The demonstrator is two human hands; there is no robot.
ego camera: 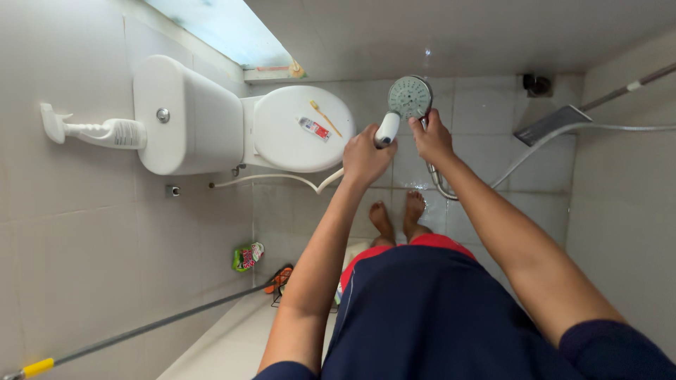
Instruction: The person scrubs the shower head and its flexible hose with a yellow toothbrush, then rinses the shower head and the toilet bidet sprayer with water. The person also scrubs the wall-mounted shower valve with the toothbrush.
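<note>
My left hand grips the white handle of a hand shower. Its round grey spray face points up toward the camera. My right hand holds the metal hose just below the head, fingers closed on it. Both hands are over the wet tiled floor, beside the closed white toilet lid. A yellow toothbrush and a small toothpaste tube lie on that lid. My bare feet stand below the hands.
The toilet tank stands against the left wall, with a white holder mounted beside it. A long pole with a yellow end leans lower left. A squeegee-like tool and a floor drain are at the right. A green packet lies on the floor.
</note>
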